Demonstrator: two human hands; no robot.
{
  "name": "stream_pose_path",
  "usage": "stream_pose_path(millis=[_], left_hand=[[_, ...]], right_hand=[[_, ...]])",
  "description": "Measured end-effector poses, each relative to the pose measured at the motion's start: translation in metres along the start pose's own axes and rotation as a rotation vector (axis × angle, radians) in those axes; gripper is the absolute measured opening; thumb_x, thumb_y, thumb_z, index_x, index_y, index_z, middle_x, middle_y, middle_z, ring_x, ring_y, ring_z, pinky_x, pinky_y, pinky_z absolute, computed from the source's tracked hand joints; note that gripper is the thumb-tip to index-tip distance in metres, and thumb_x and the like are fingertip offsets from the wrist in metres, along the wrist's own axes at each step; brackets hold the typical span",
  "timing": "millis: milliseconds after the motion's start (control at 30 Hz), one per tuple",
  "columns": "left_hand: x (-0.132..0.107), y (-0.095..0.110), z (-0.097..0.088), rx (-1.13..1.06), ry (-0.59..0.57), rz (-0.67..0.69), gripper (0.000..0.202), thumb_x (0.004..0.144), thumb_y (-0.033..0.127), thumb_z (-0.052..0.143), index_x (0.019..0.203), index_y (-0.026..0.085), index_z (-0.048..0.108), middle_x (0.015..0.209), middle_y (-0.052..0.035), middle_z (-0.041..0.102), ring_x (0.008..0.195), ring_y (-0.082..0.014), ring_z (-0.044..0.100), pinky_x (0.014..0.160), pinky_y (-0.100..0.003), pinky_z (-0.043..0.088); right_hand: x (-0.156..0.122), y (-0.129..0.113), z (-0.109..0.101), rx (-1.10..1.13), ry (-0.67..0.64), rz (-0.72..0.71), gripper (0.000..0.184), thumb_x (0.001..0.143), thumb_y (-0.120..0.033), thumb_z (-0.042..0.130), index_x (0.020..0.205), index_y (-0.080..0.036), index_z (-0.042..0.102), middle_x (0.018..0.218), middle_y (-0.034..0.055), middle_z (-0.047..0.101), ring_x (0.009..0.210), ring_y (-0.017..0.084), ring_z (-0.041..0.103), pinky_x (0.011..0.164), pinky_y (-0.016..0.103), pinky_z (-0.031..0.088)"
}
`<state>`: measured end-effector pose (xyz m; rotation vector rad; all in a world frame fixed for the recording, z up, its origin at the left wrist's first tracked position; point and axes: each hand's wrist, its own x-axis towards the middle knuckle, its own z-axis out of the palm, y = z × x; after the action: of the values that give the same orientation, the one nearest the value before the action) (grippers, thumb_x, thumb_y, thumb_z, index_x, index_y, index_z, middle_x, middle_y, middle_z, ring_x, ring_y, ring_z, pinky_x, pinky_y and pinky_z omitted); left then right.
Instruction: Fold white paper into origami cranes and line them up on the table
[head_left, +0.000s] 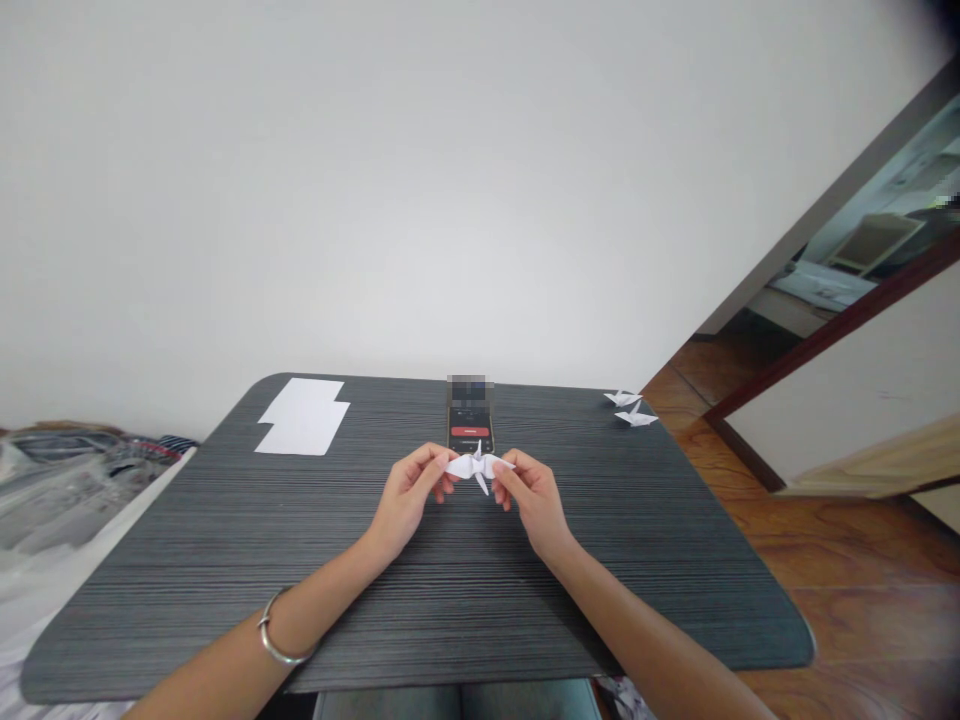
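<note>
A small white folded paper crane (478, 466) is held above the dark striped table (225, 560). My left hand (409, 497) pinches its left wing and my right hand (531, 494) pinches its right wing, both with fingers closed on the paper. Just behind the crane a phone (470, 425) lies on the table with its screen lit and a red button showing. A metal bangle (279, 630) is on my left wrist.
Sheets of white paper (304, 416) lie at the table's far left. Two finished paper cranes (630, 408) sit at the far right corner. A white wall rises behind the table. Wooden floor and a doorway are to the right, cloth and bags to the left.
</note>
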<state>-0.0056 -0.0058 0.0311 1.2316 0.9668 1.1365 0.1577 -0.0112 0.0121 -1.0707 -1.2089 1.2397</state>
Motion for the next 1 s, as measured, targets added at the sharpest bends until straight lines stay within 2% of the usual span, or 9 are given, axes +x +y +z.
stream_pose_path(millis=[133,233,400,567,700,767,833,900,1000], left_hand=[[0.001,-0.002,0.0,-0.031,0.002,-0.024,0.029,0.079,0.039,0.052,0.08,0.012,0.061,0.065,-0.0022,0.056,0.054,-0.01,0.049,0.048,-0.02,0.038],[0.001,-0.004,-0.002,-0.046,-0.011,-0.033,0.028,0.079,0.038,0.051,0.081,0.013,0.061,0.066,-0.0023,0.056,0.054,-0.0097,0.049,0.048,-0.02,0.038],[0.0,-0.004,-0.004,-0.054,-0.017,-0.034,0.026,0.079,0.038,0.052,0.08,0.013,0.061,0.066,-0.002,0.057,0.054,-0.0096,0.05,0.048,-0.02,0.038],[-0.001,-0.004,-0.005,-0.034,-0.046,-0.02,0.025,0.08,0.036,0.051,0.08,0.013,0.06,0.067,-0.0017,0.056,0.054,-0.0091,0.049,0.049,-0.02,0.038],[-0.001,-0.005,-0.005,-0.021,-0.051,-0.005,0.024,0.081,0.034,0.05,0.081,0.013,0.06,0.067,-0.0016,0.056,0.054,-0.0089,0.049,0.049,-0.02,0.038],[-0.001,-0.006,-0.006,-0.012,-0.053,0.003,0.023,0.081,0.034,0.05,0.081,0.013,0.06,0.068,-0.0016,0.056,0.055,-0.0089,0.049,0.049,-0.02,0.038],[0.0,-0.007,-0.006,-0.003,-0.064,0.003,0.023,0.081,0.034,0.05,0.082,0.013,0.06,0.068,-0.0015,0.056,0.055,-0.0089,0.049,0.049,-0.02,0.038],[0.001,-0.009,-0.005,0.004,-0.09,-0.02,0.022,0.081,0.034,0.051,0.082,0.013,0.059,0.069,-0.0019,0.056,0.056,-0.0093,0.049,0.049,-0.02,0.039],[0.001,-0.013,-0.003,0.014,-0.154,-0.061,0.021,0.079,0.032,0.054,0.087,0.013,0.057,0.075,-0.0034,0.058,0.063,-0.0111,0.052,0.053,-0.021,0.042]], right_hand=[[0.007,-0.007,-0.011,-0.036,0.076,-0.013,0.03,0.074,-0.041,0.06,0.058,-0.017,0.051,0.048,-0.004,0.05,0.041,0.007,0.042,0.039,0.019,0.031],[0.014,-0.016,-0.031,-0.052,0.119,-0.018,0.031,0.074,-0.045,0.057,0.061,-0.017,0.053,0.053,-0.0022,0.054,0.043,0.008,0.046,0.038,0.019,0.032],[0.014,-0.026,-0.088,-0.181,0.229,-0.039,0.031,0.075,-0.045,0.058,0.061,-0.017,0.055,0.051,-0.002,0.055,0.042,0.008,0.046,0.038,0.018,0.033],[-0.005,-0.021,-0.151,-0.233,0.461,-0.011,0.027,0.067,-0.04,0.066,0.059,-0.016,0.056,0.05,-0.0029,0.054,0.041,0.007,0.045,0.037,0.018,0.033],[-0.021,-0.007,-0.179,-0.176,0.547,0.104,0.023,0.061,-0.036,0.071,0.064,-0.015,0.06,0.05,-0.0022,0.056,0.04,0.007,0.047,0.035,0.017,0.035],[-0.027,0.0,-0.182,-0.115,0.536,0.154,0.023,0.059,-0.033,0.073,0.065,-0.014,0.061,0.053,-0.0004,0.059,0.042,0.007,0.049,0.036,0.016,0.038],[-0.031,0.003,-0.176,-0.097,0.519,0.172,0.024,0.057,-0.032,0.075,0.067,-0.013,0.062,0.055,0.002,0.063,0.043,0.008,0.053,0.038,0.016,0.042],[-0.033,0.002,-0.161,-0.037,0.455,0.216,0.025,0.057,-0.03,0.076,0.068,-0.013,0.062,0.058,0.0039,0.066,0.047,0.009,0.057,0.042,0.016,0.047],[-0.036,-0.005,-0.128,0.071,0.343,0.271,0.028,0.054,-0.026,0.079,0.069,-0.015,0.058,0.068,0.0067,0.07,0.055,0.012,0.064,0.048,0.017,0.052]])
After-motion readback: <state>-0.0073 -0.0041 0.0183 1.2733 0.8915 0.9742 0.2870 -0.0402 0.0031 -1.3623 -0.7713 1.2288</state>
